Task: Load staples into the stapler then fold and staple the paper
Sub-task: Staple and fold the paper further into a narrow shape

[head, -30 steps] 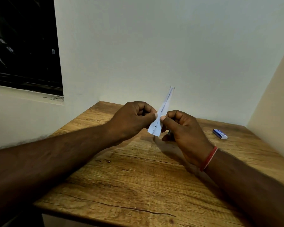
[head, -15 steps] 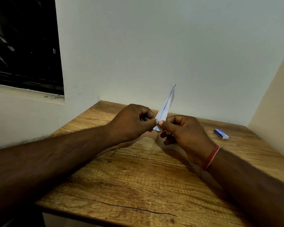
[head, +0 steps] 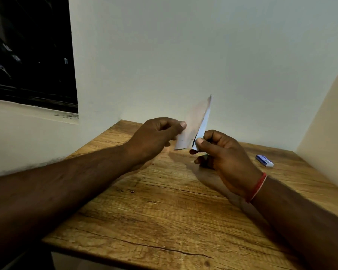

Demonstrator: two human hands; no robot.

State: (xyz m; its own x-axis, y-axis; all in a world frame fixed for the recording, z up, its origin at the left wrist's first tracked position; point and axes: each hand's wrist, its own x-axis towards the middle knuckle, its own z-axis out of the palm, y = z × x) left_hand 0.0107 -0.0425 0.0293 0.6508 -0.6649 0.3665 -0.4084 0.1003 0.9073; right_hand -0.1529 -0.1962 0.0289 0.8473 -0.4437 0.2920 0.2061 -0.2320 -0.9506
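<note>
**Wooden table [head: 164,221], with a folded paper [head: 193,129] drawn open above it**

Over the near half of the table both forearms are stretched forward, and a red thread [head: 257,188] is worn on the right wrist. Past them the paper is held in the air above the table's middle, its tip raised towards the far wall [head: 183,55]. Its left leaf is pinched between the thumb and curled fingers of the left hand [head: 156,137], and its right leaf is pinched likewise by the right hand [head: 222,152]. A dark shape [head: 204,159] is tucked under the right hand's lower fingers; whether it is the stapler cannot be told. At the far right a blue box [head: 264,160] is left lying on the table, well apart from the hands.

The folding step is judged to be in hand. Next, the leaves need to be brought flat together and the crease pressed before any stapling is tried.

Compared with half a second ago, the hands are moved apart. The narrow strip is now spread into two leaves, the left one blurred.
</note>
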